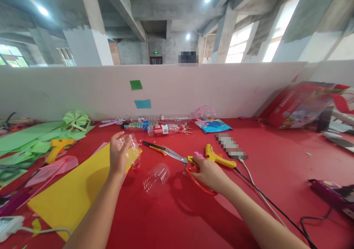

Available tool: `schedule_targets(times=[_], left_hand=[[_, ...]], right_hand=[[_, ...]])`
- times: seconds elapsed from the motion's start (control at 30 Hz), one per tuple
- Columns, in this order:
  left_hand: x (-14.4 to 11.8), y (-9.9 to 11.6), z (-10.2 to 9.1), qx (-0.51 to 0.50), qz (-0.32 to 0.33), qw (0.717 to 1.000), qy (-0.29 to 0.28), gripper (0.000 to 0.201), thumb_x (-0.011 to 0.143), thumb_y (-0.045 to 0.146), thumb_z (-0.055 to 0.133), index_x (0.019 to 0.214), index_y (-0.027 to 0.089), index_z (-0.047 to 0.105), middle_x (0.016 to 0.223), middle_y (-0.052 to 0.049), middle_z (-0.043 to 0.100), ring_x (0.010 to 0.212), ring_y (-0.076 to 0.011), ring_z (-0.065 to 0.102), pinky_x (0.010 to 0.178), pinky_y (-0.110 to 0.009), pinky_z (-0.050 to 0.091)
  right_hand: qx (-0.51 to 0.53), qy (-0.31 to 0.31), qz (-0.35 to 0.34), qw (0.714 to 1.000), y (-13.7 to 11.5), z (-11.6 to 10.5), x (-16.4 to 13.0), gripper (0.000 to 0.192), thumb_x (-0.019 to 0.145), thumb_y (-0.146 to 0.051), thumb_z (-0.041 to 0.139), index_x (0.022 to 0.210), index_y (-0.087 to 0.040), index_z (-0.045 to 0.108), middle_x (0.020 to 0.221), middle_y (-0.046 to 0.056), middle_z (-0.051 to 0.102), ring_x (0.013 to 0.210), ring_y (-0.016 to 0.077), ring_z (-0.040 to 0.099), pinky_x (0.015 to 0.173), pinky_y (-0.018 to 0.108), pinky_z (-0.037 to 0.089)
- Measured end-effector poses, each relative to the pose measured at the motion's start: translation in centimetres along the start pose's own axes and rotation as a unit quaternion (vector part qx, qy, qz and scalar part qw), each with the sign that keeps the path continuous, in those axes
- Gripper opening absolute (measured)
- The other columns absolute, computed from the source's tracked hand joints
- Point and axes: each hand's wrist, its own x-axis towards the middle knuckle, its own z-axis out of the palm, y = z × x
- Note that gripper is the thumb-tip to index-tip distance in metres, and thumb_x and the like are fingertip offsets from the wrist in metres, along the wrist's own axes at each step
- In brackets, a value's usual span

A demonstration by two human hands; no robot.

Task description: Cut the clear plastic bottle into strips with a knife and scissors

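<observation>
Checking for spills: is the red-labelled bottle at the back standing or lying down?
Lying down. The red-labelled bottle rests on its side on the red table.

2 hands [118, 157] [208, 173], 2 glue guns [218, 158] [56, 147], 1 scissors [179, 160], 2 cut bottle pcs [129, 149] [156, 176], 1 yellow sheet [72, 190].

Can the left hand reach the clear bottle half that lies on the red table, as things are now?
Probably not at once: the left hand already holds a clear bottle piece in its grip. The clear bottle half lies close by on the red table, with nothing between them; the right hand rests on the scissors.
</observation>
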Motion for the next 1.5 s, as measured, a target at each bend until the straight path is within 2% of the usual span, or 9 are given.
schedule_targets(times=[0.13,0.3,0.37,0.63,0.77,0.97,1.1,1.3,1.5], left_hand=[[0.0,0.3,-0.1,0.03,0.037,0.999,0.006,0.04,0.074,0.043,0.068,0.107,0.026,0.052,0.101,-0.002,0.058,0.099,-0.0192,0.058,0.088,-0.034,0.044],[0.1,0.0,0.0,0.012,0.017,1.0,0.001,0.045,0.07,0.043,0.073,0.106,0.025,0.053,0.103,-0.002,0.058,0.099,-0.0179,0.057,0.092,-0.035,0.042],[0.0,-0.1,0.1,-0.004,-0.007,1.0,-0.021,0.047,0.069,0.043,0.073,0.107,0.025,0.052,0.101,-0.002,0.058,0.096,-0.0171,0.057,0.09,-0.034,0.044],[-1.4,-0.1,1.6,-0.108,-0.149,0.975,-0.126,0.061,0.06,0.029,0.077,0.113,0.024,0.048,0.106,-0.003,0.059,0.096,-0.0176,0.061,0.084,-0.034,0.047],[-1.9,0.6,1.9,-0.113,-0.158,0.965,-0.175,0.054,0.06,0.033,0.079,0.106,0.019,0.054,0.111,-0.008,0.062,0.106,-0.0226,0.06,0.089,-0.035,0.047],[-2.9,2.4,2.2,-0.091,-0.155,0.944,-0.276,0.065,0.062,0.038,0.08,0.117,0.023,0.05,0.11,-0.009,0.064,0.106,-0.0273,0.062,0.094,-0.045,0.047],[-3.7,4.1,1.7,-0.043,-0.068,0.939,-0.333,0.054,0.062,0.035,0.081,0.107,0.026,0.052,0.116,-0.009,0.063,0.115,-0.0284,0.058,0.104,-0.05,0.041],[-6.2,7.5,-0.1,0.196,0.119,0.902,-0.365,0.061,0.073,0.027,0.075,0.126,0.036,0.046,0.139,-0.007,0.049,0.133,-0.0281,0.042,0.113,-0.053,0.032],[-7.7,8.5,-1.0,0.212,0.177,0.883,-0.379,0.061,0.076,0.026,0.072,0.128,0.039,0.043,0.139,-0.005,0.047,0.134,-0.0271,0.041,0.113,-0.05,0.034]], right_hand=[[-0.06,0.0,-0.018,0.998,-0.2,0.3,0.0,0.025,0.076,-0.034,0.061,0.091,-0.014,0.064,0.089,0.013,0.069,0.08,0.0264,0.062,0.061,0.029,0.034],[-0.031,-0.082,-0.16,0.983,-1.0,-0.2,-1.3,0.026,0.066,-0.033,0.068,0.09,-0.022,0.069,0.092,0.005,0.071,0.084,0.0221,0.063,0.068,0.027,0.038],[-0.023,-0.077,-0.176,0.981,-1.1,-0.2,-1.4,0.027,0.068,-0.033,0.066,0.093,-0.022,0.069,0.092,0.005,0.071,0.083,0.0218,0.063,0.067,0.027,0.037],[0.006,0.022,-0.009,1.0,0.5,0.7,0.0,0.018,0.078,-0.034,0.058,0.084,-0.017,0.062,0.075,0.005,0.066,0.065,0.0173,0.056,0.054,0.026,0.026],[0.046,0.037,0.03,0.998,0.5,1.2,0.3,0.018,0.081,-0.036,0.059,0.086,-0.018,0.06,0.068,0.001,0.062,0.057,0.0139,0.051,0.052,0.025,0.025],[0.061,0.06,0.03,0.996,0.4,2.3,0.4,0.021,0.078,-0.036,0.063,0.09,-0.018,0.062,0.08,0.004,0.066,0.068,0.0164,0.055,0.054,0.024,0.025],[0.062,0.073,0.029,0.995,0.5,2.3,0.4,0.024,0.079,-0.038,0.062,0.091,-0.018,0.062,0.082,0.005,0.067,0.07,0.0178,0.057,0.054,0.025,0.025],[0.061,0.076,0.023,0.995,0.4,2.2,0.4,0.022,0.08,-0.037,0.061,0.091,-0.017,0.061,0.081,0.006,0.067,0.069,0.0185,0.058,0.054,0.026,0.024],[0.054,0.077,0.02,0.995,0.4,2.3,0.5,0.025,0.081,-0.042,0.06,0.086,-0.017,0.059,0.075,0.006,0.065,0.067,0.0185,0.056,0.054,0.026,0.024]])
